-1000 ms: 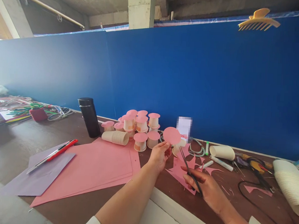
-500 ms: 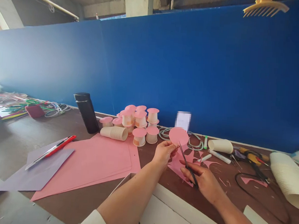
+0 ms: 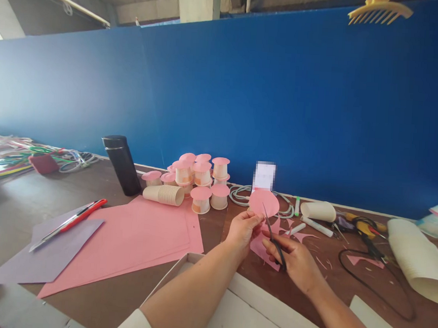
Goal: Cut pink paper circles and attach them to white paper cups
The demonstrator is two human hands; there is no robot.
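Observation:
My left hand (image 3: pixel 245 228) pinches the lower edge of a round pink paper disc (image 3: pixel 264 202), held up above the table. My right hand (image 3: pixel 299 262) grips black-handled scissors (image 3: pixel 276 244), fingers in the loops. The scissor blades lie against the disc's lower part, close to my left fingertips; whether they are parted is hard to make out. Beneath the hands are pink paper scraps (image 3: pixel 263 251). Left of them stand stacked paper cups topped with pink discs (image 3: pixel 201 193).
Pink sheets (image 3: pixel 132 243), a purple sheet (image 3: pixel 60 260) and a red utility knife (image 3: pixel 76 217) lie left. A black flask (image 3: pixel 121 165) stands behind. Nested paper cups (image 3: pixel 417 260), a black cable (image 3: pixel 349 281) and a glue stick (image 3: pixel 317 226) sit right. A white box (image 3: pixel 240 309) is in front.
The pink disc has turned and lowered slightly between my left fingers, and the scissors are a little steeper. The whole view has shifted slightly, so things appear further left.

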